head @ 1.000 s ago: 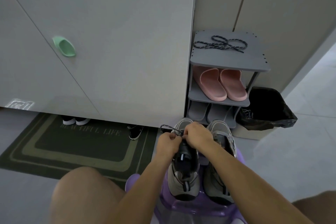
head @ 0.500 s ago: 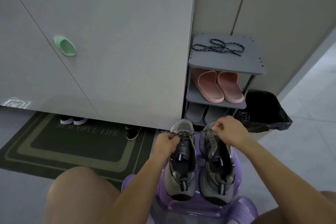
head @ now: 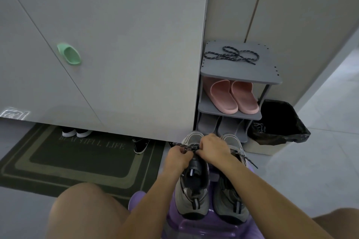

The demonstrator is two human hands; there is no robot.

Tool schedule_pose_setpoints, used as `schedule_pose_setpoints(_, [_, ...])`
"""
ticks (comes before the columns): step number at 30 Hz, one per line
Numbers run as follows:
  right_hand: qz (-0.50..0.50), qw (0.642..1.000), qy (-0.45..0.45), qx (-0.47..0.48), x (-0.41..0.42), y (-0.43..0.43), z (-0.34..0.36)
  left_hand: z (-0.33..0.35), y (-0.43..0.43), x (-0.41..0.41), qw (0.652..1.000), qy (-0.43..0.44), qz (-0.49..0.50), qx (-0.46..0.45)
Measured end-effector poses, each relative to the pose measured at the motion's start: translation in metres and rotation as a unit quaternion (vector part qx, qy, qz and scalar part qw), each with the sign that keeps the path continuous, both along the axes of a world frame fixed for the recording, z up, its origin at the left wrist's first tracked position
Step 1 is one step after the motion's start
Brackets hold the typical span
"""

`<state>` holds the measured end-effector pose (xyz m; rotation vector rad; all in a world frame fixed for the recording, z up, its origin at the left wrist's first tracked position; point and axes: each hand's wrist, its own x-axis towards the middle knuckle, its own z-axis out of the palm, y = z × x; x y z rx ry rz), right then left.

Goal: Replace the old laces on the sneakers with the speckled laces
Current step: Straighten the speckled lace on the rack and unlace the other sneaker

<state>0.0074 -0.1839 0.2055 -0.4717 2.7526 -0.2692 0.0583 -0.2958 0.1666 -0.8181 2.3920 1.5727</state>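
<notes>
Speckled lace (head: 184, 146) at the far end of the left sneaker (head: 192, 186) (the pair stands on a purple stool (head: 213, 227)). We see the left hand (head: 178, 158) and right hand (head: 212, 150), close together, each pinching it.

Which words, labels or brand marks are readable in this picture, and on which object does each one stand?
"BEAUTIFUL LIFE": pale capitals on the dark doormat, a little blurred but readable.
Small label on the tongue of the left sneaker: too small to read.
Pale mark low on the cabinet door: blurred, not readable.
No other text shows.
</notes>
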Motion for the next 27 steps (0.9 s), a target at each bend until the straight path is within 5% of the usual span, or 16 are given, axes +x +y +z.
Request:
schedule_pose_setpoints(16, [-0.124,0.992,0.018,-0.006,-0.014,0.088,0.022,0.006,-0.004,-0.001,0.999,-0.006,0.025,0.028])
schedule_pose_setpoints(27, [-0.016,0.999,-0.019,-0.027,0.002,0.033,0.0,0.01,0.002,-0.001,0.995,-0.016,-0.043,-0.093])
